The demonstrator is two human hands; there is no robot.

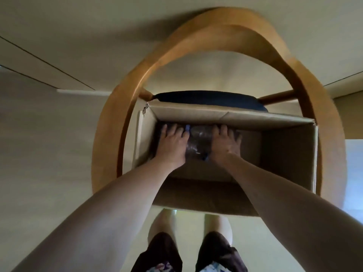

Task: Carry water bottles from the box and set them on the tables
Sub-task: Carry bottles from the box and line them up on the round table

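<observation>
An open cardboard box [284, 146] rests on a chair seat in the middle of the head view. Both of my arms reach down into its left half. My left hand [172, 143] lies over clear water bottles, one showing a blue cap [187, 128]. My right hand [225, 143] lies over bottles beside it. Between the two hands a clear bottle [197, 142] lies on its side at the box bottom. The fingers curl down over the bottles, but the dim, blurred picture hides whether either hand grips one.
The box sits on a wooden chair with a curved back rail [225, 38] and a dark blue seat cushion [206, 99]. Pale floor [59, 134] surrounds the chair. The box's right half [275, 154] looks dark. My legs in dark shorts [188, 252] stand against the box's near wall.
</observation>
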